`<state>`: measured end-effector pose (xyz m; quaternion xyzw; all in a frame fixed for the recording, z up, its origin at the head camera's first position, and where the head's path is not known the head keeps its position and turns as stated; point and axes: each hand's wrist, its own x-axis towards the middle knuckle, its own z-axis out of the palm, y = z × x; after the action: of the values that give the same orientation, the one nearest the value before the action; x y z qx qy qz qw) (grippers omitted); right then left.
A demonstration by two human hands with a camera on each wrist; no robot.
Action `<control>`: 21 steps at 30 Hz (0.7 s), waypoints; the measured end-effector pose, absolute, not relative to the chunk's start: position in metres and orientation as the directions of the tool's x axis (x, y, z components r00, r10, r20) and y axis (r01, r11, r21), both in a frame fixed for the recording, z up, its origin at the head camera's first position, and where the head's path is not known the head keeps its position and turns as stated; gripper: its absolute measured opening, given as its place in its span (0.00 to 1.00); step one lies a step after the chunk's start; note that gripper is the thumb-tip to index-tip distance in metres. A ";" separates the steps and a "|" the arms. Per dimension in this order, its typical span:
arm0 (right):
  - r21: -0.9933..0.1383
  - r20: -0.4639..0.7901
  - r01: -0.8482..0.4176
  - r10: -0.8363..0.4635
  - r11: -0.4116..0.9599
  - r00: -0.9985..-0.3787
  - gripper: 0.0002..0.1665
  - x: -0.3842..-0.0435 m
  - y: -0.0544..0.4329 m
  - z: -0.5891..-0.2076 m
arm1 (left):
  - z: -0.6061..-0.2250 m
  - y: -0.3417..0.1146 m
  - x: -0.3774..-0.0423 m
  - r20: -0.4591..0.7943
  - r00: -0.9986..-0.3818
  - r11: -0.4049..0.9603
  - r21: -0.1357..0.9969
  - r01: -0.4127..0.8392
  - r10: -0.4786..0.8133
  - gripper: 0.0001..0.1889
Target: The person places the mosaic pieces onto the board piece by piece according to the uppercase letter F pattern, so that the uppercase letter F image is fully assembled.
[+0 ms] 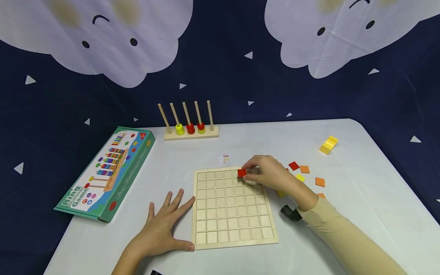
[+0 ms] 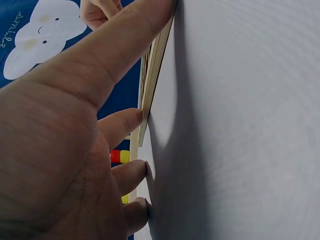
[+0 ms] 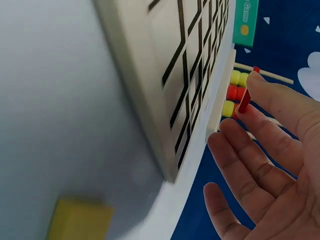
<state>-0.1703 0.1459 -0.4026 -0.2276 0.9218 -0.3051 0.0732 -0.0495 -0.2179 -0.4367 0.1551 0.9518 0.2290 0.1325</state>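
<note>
A square wooden grid board lies on the table, its compartments bare wood. Over its far edge, right of the middle, my right hand pinches a red square tile between thumb and index finger. In the right wrist view the tile stands edge-on between the fingertips, above the board's surface. My left hand is spread at the board's left side, thumb at the near corner and index fingertip against the left edge. From the left wrist view, the other fingertips of the left hand rest on the table.
A small printed pattern card lies just beyond the board. Right of it are loose tiles, including a red one and an orange one. A folded yellow piece, a peg stand with beads and a game box stand farther out.
</note>
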 end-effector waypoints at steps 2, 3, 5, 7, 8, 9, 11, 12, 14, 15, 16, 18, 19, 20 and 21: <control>-0.594 0.003 -0.382 -0.473 0.708 -0.881 0.17 -0.171 0.140 -0.403 | -0.436 -0.218 -0.049 -0.179 -0.917 0.846 0.477 0.237 0.358 0.67; -0.593 0.003 -0.386 -0.478 0.706 -0.878 0.17 -0.171 0.137 -0.404 | -0.436 -0.218 -0.049 -0.177 -0.916 0.845 0.478 0.240 0.360 0.67; -0.598 0.004 -0.393 -0.488 0.699 -0.873 0.16 -0.172 0.132 -0.405 | -0.435 -0.218 -0.049 -0.177 -0.915 0.845 0.476 0.243 0.362 0.67; -0.606 0.008 -0.400 -0.497 0.688 -0.867 0.15 -0.173 0.126 -0.405 | -0.435 -0.218 -0.049 -0.185 -0.914 0.847 0.476 0.237 0.360 0.67; -0.608 0.010 -0.405 -0.503 0.683 -0.864 0.15 -0.174 0.123 -0.406 | -0.435 -0.218 -0.049 -0.188 -0.914 0.847 0.476 0.237 0.361 0.67; -0.611 0.014 -0.411 -0.509 0.677 -0.860 0.14 -0.175 0.121 -0.407 | -0.435 -0.218 -0.049 -0.192 -0.913 0.848 0.476 0.234 0.360 0.67; -0.611 0.024 -0.425 -0.520 0.668 -0.854 0.14 -0.176 0.116 -0.408 | -0.435 -0.218 -0.049 -0.197 -0.913 0.849 0.476 0.229 0.357 0.67; -0.610 0.027 -0.430 -0.525 0.666 -0.851 0.14 -0.176 0.114 -0.408 | -0.435 -0.218 -0.049 -0.197 -0.913 0.850 0.475 0.229 0.357 0.67; -0.610 0.031 -0.438 -0.532 0.660 -0.846 0.13 -0.176 0.110 -0.409 | -0.435 -0.218 -0.050 -0.198 -0.913 0.851 0.472 0.229 0.356 0.67; -0.607 0.033 -0.443 -0.537 0.659 -0.843 0.14 -0.176 0.108 -0.409 | -0.436 -0.218 -0.050 -0.198 -0.913 0.852 0.470 0.230 0.356 0.67; -0.605 0.032 -0.448 -0.542 0.658 -0.840 0.13 -0.176 0.106 -0.409 | -0.436 -0.218 -0.050 -0.197 -0.913 0.852 0.469 0.231 0.356 0.67; -0.600 0.028 -0.452 -0.548 0.660 -0.836 0.14 -0.176 0.103 -0.408 | -0.436 -0.218 -0.050 -0.197 -0.914 0.853 0.468 0.231 0.356 0.67; -0.598 0.025 -0.454 -0.551 0.661 -0.834 0.14 -0.176 0.101 -0.408 | -0.436 -0.218 -0.050 -0.198 -0.914 0.853 0.469 0.230 0.355 0.67; -0.591 0.023 -0.459 -0.555 0.663 -0.832 0.15 -0.176 0.099 -0.408 | -0.436 -0.218 -0.050 -0.197 -0.914 0.852 0.470 0.230 0.356 0.66; -0.587 0.020 -0.460 -0.556 0.666 -0.831 0.15 -0.176 0.098 -0.408 | -0.436 -0.218 -0.050 -0.197 -0.914 0.852 0.470 0.231 0.356 0.66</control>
<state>-0.1763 0.0977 -0.4078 -0.2794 0.9091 -0.2984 0.0805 -0.0497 -0.2181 -0.4357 0.1541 0.9522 0.2241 0.1395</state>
